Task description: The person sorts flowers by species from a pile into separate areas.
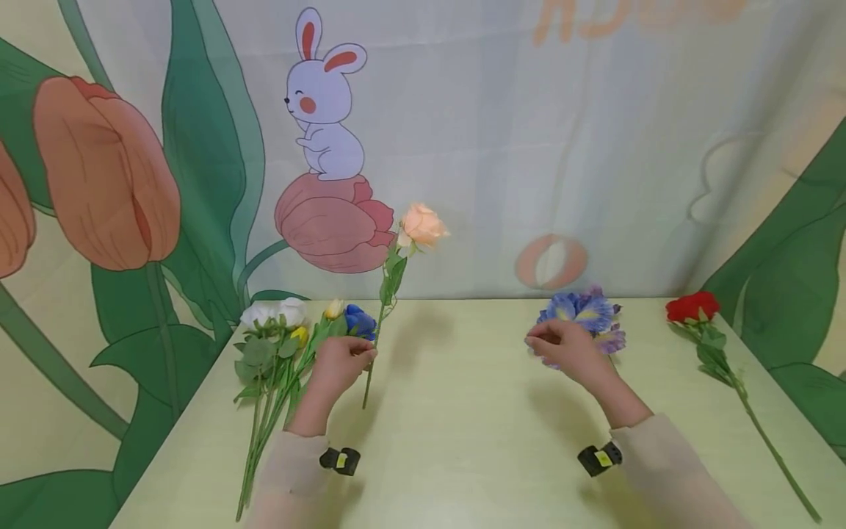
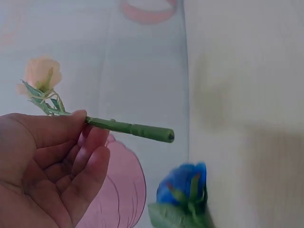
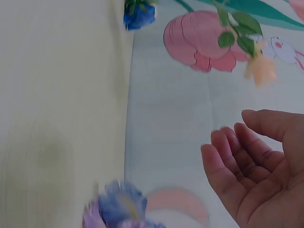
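My left hand pinches the green stem of a peach rose between thumb and fingers, low on the stem. The rose stands nearly upright, its bloom up in front of the backdrop; in the left wrist view the cut stem end sticks out past my fingertips. Loosely curled, my right hand has nothing in its fingers, and the right wrist view shows a gap between thumb and fingertips. In the head view it overlaps a purple-blue iris, hiding part of the bloom and most of its stem.
Left on the table lies a bunch with white flowers, a yellow bud and a blue rose. A red rose with a long stem lies along the right edge. A printed cloth backdrop rises behind the table.
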`<action>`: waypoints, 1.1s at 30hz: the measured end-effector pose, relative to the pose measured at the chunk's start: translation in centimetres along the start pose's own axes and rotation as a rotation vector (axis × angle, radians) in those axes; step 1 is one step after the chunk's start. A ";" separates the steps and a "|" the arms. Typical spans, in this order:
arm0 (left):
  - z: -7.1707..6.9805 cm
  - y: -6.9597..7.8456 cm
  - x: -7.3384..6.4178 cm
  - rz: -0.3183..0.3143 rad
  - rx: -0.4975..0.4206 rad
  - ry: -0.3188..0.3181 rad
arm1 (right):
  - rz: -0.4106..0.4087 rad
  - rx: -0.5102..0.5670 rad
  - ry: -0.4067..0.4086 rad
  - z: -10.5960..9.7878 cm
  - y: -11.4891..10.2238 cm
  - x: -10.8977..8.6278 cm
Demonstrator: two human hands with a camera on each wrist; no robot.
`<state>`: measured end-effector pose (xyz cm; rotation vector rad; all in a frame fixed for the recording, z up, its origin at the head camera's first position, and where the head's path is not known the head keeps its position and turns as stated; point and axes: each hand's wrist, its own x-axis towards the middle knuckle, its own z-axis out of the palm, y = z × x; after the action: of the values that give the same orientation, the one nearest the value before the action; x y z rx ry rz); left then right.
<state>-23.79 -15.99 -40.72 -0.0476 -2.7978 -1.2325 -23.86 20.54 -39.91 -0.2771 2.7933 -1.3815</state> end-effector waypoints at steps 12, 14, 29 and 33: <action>4.8 3.0 0.2 0.032 -0.212 -0.014 | -0.030 0.319 0.027 6.6 -3.4 1.5; 5.3 3.2 0.3 0.037 -0.236 -0.014 | -0.027 0.330 0.019 7.4 -3.8 1.9; 7.5 4.5 0.4 0.059 -0.305 -0.051 | 0.040 0.374 0.018 10.7 -4.4 3.7; 7.8 4.6 0.4 0.063 -0.309 -0.056 | 0.043 0.378 0.032 10.8 -4.6 3.8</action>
<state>-24.42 -7.15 -42.52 -0.1910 -2.5993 -1.6585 -25.93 8.67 -42.66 -0.1851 2.4707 -1.8713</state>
